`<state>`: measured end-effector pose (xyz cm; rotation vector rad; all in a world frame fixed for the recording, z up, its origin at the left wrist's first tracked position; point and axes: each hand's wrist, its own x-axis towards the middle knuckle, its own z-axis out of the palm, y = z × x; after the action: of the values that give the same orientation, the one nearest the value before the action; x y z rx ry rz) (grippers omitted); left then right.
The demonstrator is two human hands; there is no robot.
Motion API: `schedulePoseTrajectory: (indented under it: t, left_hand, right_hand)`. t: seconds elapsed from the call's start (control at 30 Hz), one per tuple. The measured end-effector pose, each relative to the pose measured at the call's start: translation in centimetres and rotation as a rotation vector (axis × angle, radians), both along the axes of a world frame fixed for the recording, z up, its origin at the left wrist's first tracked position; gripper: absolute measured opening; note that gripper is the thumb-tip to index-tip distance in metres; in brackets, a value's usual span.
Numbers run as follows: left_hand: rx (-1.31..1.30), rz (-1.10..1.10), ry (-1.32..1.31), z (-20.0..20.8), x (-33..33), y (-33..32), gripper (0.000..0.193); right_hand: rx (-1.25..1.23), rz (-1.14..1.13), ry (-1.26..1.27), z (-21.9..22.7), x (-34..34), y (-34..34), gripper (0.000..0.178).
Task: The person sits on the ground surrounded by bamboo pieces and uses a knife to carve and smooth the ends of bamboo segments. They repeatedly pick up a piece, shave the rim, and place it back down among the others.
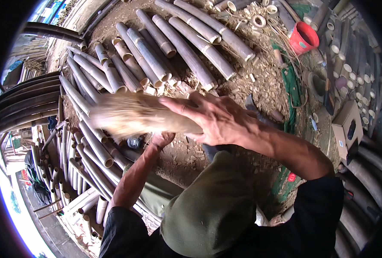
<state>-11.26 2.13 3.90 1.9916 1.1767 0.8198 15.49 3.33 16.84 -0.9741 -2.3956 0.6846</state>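
Observation:
A thick, light-tan length of bamboo (135, 115) hangs in front of me, heavily smeared by motion, most of all at its left end. My right hand (219, 116) is closed over its right end, with the thumb on the near side and the fingers stretched along the top. From below, my left hand (163, 138) grips the same bamboo. The fingers of that hand are hidden behind the piece. Both forearms reach in from dark sleeves, above my legs in olive trousers (208, 202).
Dark bamboo poles (189, 51) lie in rows ahead, with more stacked on the left (98, 144). Chips and shavings cover the dirt floor (259, 86). At right are a red bucket (304, 38), a cardboard box (348, 129), green netting (290, 92) and piled bamboo tubes (358, 73).

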Motion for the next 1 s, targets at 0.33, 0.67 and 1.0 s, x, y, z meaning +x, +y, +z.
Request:
schedulePoseTrajectory:
  t: [0.33,0.67,1.0]
  left_hand:
    - [0.023,-0.14,0.063,5.7,6.5,4.2,0.044]
    - [-0.171,-0.011,0.093,4.8,6.8,4.7,0.038]
    - [-0.196,0.004,0.186,5.2,8.2,4.1,0.028]
  right_hand:
    - [-0.084,-0.269,0.437,1.0,5.2,0.5,0.101]
    - [-0.225,-0.409,0.428,-1.6,9.3,-1.6,0.102]
    - [-0.099,-0.456,0.45,-2.8,8.0,-3.0,0.103]
